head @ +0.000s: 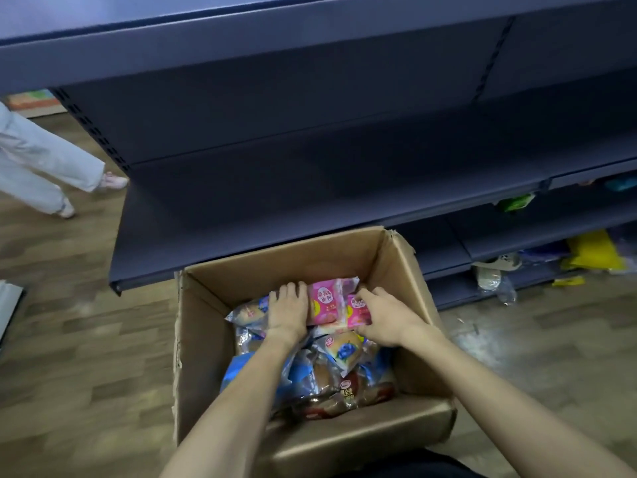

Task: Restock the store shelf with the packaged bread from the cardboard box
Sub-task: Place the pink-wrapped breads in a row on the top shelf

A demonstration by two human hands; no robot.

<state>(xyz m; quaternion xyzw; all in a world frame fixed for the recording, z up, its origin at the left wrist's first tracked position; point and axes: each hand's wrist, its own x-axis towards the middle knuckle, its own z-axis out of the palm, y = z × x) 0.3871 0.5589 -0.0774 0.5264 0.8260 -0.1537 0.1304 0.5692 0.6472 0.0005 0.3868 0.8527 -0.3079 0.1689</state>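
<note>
An open cardboard box [206,339] stands on the floor in front of a dark blue store shelf [275,208] whose near boards are bare. Inside lie several bread packs: pink ones [325,301] at the far end, blue ones [344,350] in the middle, brown ones [344,395] nearest me. Both my hands are down in the box. My left hand [287,307] grips the left side of the pink packs, fingers curled over their far edge. My right hand [382,315] pinches the right pink pack.
A person in light trousers [41,163] walks on the wooden floor at the left. Lower shelves at the right hold loose items, a yellow bag [596,251] and a plastic bottle [496,281]. A pale board edge [8,305] lies at the far left.
</note>
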